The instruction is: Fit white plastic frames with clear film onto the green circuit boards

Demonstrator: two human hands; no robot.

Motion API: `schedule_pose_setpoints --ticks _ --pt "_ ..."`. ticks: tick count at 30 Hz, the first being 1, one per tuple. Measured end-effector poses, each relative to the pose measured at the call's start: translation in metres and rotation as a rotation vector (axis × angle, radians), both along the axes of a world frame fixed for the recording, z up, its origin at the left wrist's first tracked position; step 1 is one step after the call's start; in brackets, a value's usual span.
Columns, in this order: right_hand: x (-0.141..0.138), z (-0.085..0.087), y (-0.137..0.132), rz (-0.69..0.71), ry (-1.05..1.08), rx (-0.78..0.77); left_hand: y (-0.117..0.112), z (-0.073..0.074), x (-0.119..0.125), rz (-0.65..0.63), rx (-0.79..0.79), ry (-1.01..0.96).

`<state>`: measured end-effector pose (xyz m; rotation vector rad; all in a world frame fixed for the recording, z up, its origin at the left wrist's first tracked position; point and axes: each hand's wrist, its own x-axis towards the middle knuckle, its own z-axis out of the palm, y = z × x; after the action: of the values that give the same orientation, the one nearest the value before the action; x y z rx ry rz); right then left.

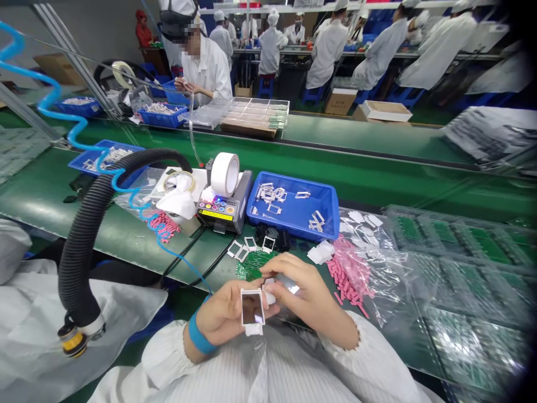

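Nearest on my feed is the white smock (pixel 260 375) — at 6 o'clock, the left hand (pixel 222 316) has its fingers clamped on a white rectangular frame (pixel 252 308), while the right hand (pixel 304 296) pinches a small white piece (pixel 269 295) just beside it — a blue tray (pixel 327 207) sits around 12 o'clock.

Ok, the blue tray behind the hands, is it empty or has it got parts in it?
Not empty: the blue plastic tray holds a scatter of small white rectangular frames.
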<state>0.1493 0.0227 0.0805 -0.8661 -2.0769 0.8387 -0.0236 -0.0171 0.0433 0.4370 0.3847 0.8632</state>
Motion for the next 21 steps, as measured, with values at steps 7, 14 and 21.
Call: schedule_pose_setpoints --ticks 7,14,21 --pt "-0.012 -0.028 -0.021 -0.283 -0.006 0.392 -0.002 -0.002 0.001 0.134 0.042 0.094" --pt "-0.018 -0.030 -0.019 -0.361 0.118 0.050 -0.003 0.003 0.002 0.086 0.091 0.147" --pt "-0.013 -0.041 -0.022 -0.280 0.063 0.249 -0.004 0.002 0.004 0.076 0.068 0.177"
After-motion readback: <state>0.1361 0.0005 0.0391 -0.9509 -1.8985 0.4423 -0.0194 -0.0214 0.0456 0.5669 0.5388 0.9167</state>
